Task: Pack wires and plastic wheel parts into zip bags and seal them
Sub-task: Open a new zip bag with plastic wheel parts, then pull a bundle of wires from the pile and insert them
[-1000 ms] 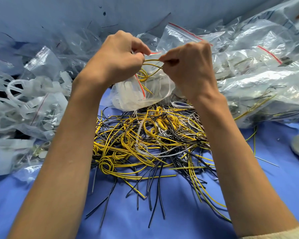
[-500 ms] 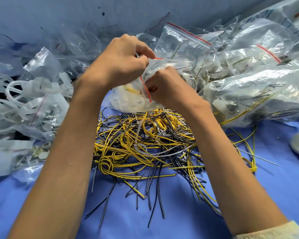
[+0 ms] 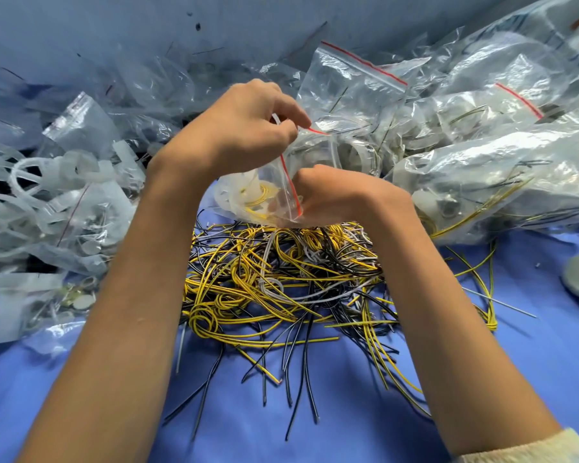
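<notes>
Blue cloth covers the counter (image 3: 315, 429) beneath both forearms; the left hand (image 3: 244, 128) pinches the upper end of the red-striped mouth of a zip bag (image 3: 274, 185), holding it up just above the right hand (image 3: 338, 195), whose fingers are tucked in at the lower end of that mouth; whether they grip the bag's lip or something inside I cannot tell; the hands sit close together, joined by the bag. Through the plastic show a white wheel part (image 3: 234, 198) and a coil of yellow wire (image 3: 264, 195), so this bag looks loaded, but its mouth gapes and is not yet sealed. Right of the right hand lie many filled bags (image 3: 482, 168); directly below the hands sprawls a large tangle of loose wires (image 3: 281, 282), and left of the left hand sits a heap of loose wheel parts (image 3: 47, 202); judging by those, plenty of packing is left.
</notes>
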Demonstrator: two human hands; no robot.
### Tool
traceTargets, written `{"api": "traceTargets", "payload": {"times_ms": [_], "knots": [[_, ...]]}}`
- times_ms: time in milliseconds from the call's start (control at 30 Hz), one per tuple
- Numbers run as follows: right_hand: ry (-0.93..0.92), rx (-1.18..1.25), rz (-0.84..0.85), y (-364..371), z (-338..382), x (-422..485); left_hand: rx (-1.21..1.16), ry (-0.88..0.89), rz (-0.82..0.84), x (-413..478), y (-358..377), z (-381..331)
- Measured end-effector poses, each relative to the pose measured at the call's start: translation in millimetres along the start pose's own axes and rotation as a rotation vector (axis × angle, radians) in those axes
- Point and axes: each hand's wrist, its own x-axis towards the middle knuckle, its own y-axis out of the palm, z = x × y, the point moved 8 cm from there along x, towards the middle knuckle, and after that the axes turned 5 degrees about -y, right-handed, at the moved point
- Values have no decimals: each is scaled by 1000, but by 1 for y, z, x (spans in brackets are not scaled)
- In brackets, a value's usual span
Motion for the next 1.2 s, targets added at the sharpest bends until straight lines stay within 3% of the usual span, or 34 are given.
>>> {"api": "traceTargets", "payload": {"times_ms": [233,367,633,833,1033,1100,1200], "knots": [[105,-34,71,-8,-10,-7,3,0,-10,0,-3,1],[65,-102,66,-3,-5,-6,3,12,16,-1,2,-3],[-165,14,-411,-30,9,-1,55,50,-19,-7,-5,-6],[-136,60,-223,-24,-2,-3,61,37,-52,-4,-6,-1],[-120,259,-506,-65,-15,-26,99,-41,-145,-1,-14,9],[-21,215,-457,-65,-28,-29,114,-69,-134,-2,-14,14],[122,203,-142,-39,-44,-29,147,-107,-126,-2,-13,21]]}}
